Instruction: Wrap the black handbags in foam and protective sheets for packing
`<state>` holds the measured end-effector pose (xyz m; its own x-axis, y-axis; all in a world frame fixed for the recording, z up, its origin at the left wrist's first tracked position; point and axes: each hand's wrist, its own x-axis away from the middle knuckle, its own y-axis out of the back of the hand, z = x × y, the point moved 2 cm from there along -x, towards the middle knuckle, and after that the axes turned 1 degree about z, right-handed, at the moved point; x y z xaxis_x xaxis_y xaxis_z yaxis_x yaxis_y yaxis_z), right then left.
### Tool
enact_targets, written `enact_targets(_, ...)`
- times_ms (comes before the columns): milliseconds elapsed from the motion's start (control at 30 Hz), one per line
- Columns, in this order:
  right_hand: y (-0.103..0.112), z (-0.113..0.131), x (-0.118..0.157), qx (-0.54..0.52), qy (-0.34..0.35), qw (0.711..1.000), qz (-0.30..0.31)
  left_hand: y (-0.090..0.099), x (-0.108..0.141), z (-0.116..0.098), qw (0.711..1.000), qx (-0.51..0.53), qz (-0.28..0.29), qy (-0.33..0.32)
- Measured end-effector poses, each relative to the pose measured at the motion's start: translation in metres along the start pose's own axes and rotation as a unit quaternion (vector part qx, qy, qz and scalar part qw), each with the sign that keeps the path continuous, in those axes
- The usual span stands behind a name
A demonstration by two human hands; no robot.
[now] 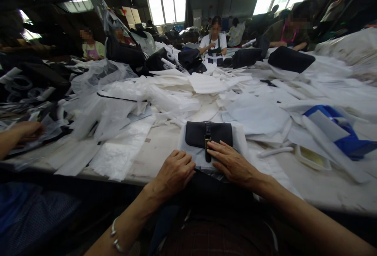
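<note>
A black bag flap or pouch (pixel 194 133) lies near the table's front edge, with a black strap (pixel 208 156) and a gold-coloured buckle down its middle. White sheet material (pixel 240 140) shows beneath and around it. My right hand (pixel 232 163) rests on the strap and the bag's lower right, fingers stretched out and lying flat. At the lower left corner, my left hand (pixel 176 169) is closed, its fingers curled down by the white sheet and some black material (pixel 206 185) that hangs toward my lap. What those fingers pinch is hidden.
Loose white sheets (pixel 206 83) and clear plastic (pixel 118 95) cover much of the table. To the right are a blue container (pixel 350 142) and a shallow tray (pixel 312 158). A co-worker's hand (pixel 28 132) is at far left. Black bags (pixel 291 59) and several people are farther back.
</note>
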<state>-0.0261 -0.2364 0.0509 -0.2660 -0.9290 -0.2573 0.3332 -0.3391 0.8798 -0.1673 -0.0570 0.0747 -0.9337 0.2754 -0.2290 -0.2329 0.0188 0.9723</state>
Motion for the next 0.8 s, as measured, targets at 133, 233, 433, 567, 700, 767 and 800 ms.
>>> enact_targets(133,-0.004,0.001,0.002,0.022,0.013,1.000,-0.004,0.010,-0.018,-0.015,0.993,0.092,-0.066,0.020)
enact_targets(233,-0.005,0.002,0.001,0.021,0.018,1.000,-0.005,-0.005,-0.034,-0.022,0.989,0.143,-0.042,0.013)
enact_targets(433,0.007,0.008,0.001,-0.030,0.036,0.997,-0.066,-0.040,-0.035,-0.023,0.984,0.159,0.080,0.022)
enact_targets(567,0.025,0.015,0.055,-0.116,-0.092,0.974,-0.173,-0.041,-0.032,-0.022,0.980,0.165,0.109,0.003)
enact_targets(700,0.008,0.023,0.135,-0.311,-0.442,0.830,-0.136,-0.039,-0.036,-0.020,0.975,0.172,0.138,-0.017)
enact_targets(767,-0.011,0.033,0.156,-0.465,-0.536,0.697,-0.103,-0.038,-0.039,-0.020,0.972,0.163,0.166,-0.022)
enact_targets(800,-0.020,0.038,0.157,-0.540,-0.541,0.637,-0.103,-0.037,-0.040,-0.020,0.970,0.154,0.184,-0.023)
